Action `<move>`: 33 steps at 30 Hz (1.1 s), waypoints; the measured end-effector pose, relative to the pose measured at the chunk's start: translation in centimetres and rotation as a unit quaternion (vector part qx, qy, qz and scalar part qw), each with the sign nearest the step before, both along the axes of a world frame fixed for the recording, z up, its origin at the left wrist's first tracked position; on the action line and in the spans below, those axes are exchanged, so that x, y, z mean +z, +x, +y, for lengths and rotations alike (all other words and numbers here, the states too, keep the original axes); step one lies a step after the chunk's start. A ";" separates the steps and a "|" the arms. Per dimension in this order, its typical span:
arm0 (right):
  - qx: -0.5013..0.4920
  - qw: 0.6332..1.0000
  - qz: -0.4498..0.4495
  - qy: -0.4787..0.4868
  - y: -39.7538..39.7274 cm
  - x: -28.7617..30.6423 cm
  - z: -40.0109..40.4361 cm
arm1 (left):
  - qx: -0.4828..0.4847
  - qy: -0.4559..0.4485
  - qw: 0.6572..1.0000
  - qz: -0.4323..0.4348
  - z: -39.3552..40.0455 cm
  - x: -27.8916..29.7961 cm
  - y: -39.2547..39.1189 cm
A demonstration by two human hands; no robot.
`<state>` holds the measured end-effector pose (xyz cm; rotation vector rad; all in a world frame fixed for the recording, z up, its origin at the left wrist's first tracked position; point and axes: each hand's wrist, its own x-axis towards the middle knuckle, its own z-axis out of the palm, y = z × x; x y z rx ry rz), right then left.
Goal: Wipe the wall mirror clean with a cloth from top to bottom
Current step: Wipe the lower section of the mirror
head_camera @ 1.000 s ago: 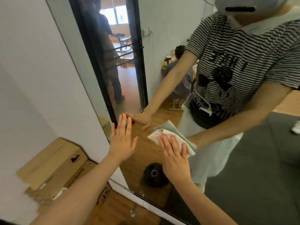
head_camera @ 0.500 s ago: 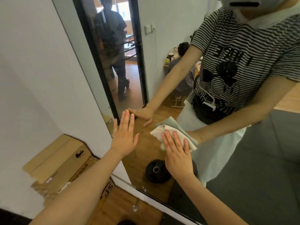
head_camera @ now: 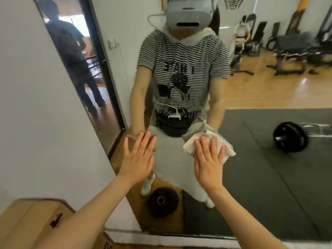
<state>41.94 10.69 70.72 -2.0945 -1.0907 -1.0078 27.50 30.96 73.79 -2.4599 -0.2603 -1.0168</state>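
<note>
While the left hand (head_camera: 137,159) is lying flat on the wall mirror (head_camera: 251,141) with fingers straight and slightly spread, the right hand (head_camera: 209,163) is pressing the cloth (head_camera: 190,145) against the glass just beside it, fingers extended.

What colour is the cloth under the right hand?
Off-white cloth, shown best in the head view.

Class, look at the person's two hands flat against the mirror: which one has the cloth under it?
The right hand: its straight fingers press the pale cloth against the mirror. The left hand lies bare on the glass.
</note>
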 end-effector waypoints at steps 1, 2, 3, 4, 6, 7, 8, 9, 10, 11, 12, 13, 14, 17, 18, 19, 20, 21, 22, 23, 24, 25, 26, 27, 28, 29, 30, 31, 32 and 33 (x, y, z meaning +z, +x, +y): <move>-0.018 1.000 0.000 0.009 -0.3 0.1 0.3 | -0.034 0.009 0.999 0.008 0.8 0.2 -0.4; -0.036 0.999 0.003 0.018 -0.8 0.3 0.7 | -0.069 0.020 0.997 0.017 1.7 0.5 -1.0; -0.054 0.998 0.012 0.030 -1.2 0.4 1.0 | -0.100 0.032 0.994 0.024 2.8 0.7 -1.7; -0.074 0.996 0.027 0.039 -1.8 0.7 1.3 | -0.130 0.044 0.990 0.028 3.9 1.1 -2.6; -0.103 0.991 0.062 0.050 -2.1 1.5 1.6 | -0.168 0.069 0.983 0.027 6.6 2.1 -4.0; -0.113 0.989 0.082 0.054 -2.7 1.9 1.9 | -0.184 0.090 0.978 0.027 8.4 2.6 -4.8; -0.120 0.986 0.104 0.056 -3.3 2.4 2.2 | -0.196 0.110 0.974 0.033 10.2 3.3 -5.5; -0.122 0.983 0.128 0.055 -3.8 2.8 2.3 | -0.208 0.128 0.969 0.039 11.8 4.1 -6.1; -0.126 0.980 0.148 0.053 -4.1 3.3 2.3 | -0.219 0.148 0.963 0.045 13.1 5.0 -6.6; -0.130 0.977 0.159 0.056 -4.4 3.7 2.5 | -0.225 0.169 0.958 0.050 14.1 5.9 -6.9; -0.137 0.975 0.165 0.065 -4.6 4.1 3.0 | -0.227 0.189 0.954 0.049 14.9 7.0 -7.2; -0.142 0.970 0.176 0.086 -4.9 4.4 3.7 | -0.226 0.205 0.951 0.042 15.6 8.2 -7.4; -0.147 0.961 0.200 0.120 -5.3 4.6 4.7 | -0.223 0.217 0.950 0.031 16.3 9.5 -7.5; -0.159 0.921 0.263 0.241 -6.4 5.5 7.9 | -0.218 0.272 0.937 0.023 18.4 12.5 -7.3; -0.165 0.908 0.275 0.268 -6.7 5.8 9.0 | -0.220 0.296 0.929 0.029 18.9 13.0 -7.0; -0.174 0.899 0.280 0.289 -7.1 6.0 10.2 | -0.220 0.318 0.922 0.034 19.3 13.1 -6.8; -0.184 0.891 0.283 0.304 -7.7 6.1 11.5 | -0.219 0.331 0.917 0.034 19.5 12.9 -6.6; -0.189 0.886 0.283 0.316 -8.5 6.1 12.9 | -0.219 0.339 0.915 0.029 19.7 12.7 -6.5; -0.188 0.886 0.280 0.318 -9.7 5.9 14.6 | -0.220 0.341 0.914 0.021 19.7 12.5 -6.4; -0.177 0.894 0.272 0.310 -11.4 5.7 16.5 | -0.223 0.342 0.913 0.017 19.7 12.5 -6.4; -0.151 0.909 0.257 0.289 -13.4 5.2 18.6 | -0.226 0.342 0.912 0.015 19.8 12.5 -6.4; -0.113 0.931 0.237 0.255 -15.5 4.5 20.9 | -0.228 0.343 0.911 0.013 19.8 12.6 -6.4; -0.073 0.954 0.207 0.204 -17.5 3.4 22.9 | -0.229 0.344 0.911 0.012 19.9 12.6 -6.4; -0.042 0.974 0.168 0.143 -19.2 2.2 24.6 | -0.229 0.344 0.910 0.014 19.9 12.6 -6.4; -0.025 0.988 0.126 0.085 -20.2 0.8 25.5 | -0.227 0.345 0.911 0.018 20.0 12.6 -6.4; -0.016 0.995 0.087 0.041 -20.3 -0.4 25.6 | -0.224 0.348 0.910 0.020 20.0 12.5 -6.3; -0.013 0.998 0.059 0.009 -19.7 -1.1 24.9 | -0.222 0.351 0.909 0.021 20.1 12.5 -6.3; -0.018 0.999 0.029 -0.021 -18.7 -1.2 23.8 | -0.221 0.353 0.909 0.020 20.1 12.5 -6.3; -0.028 0.998 0.002 -0.054 -17.6 -1.1 22.6 | -0.220 0.353 0.909 0.018 20.1 12.5 -6.3; -0.044 0.996 -0.016 -0.076 -16.5 -0.6 21.3 | -0.223 0.350 0.910 0.017 20.0 12.4 -6.3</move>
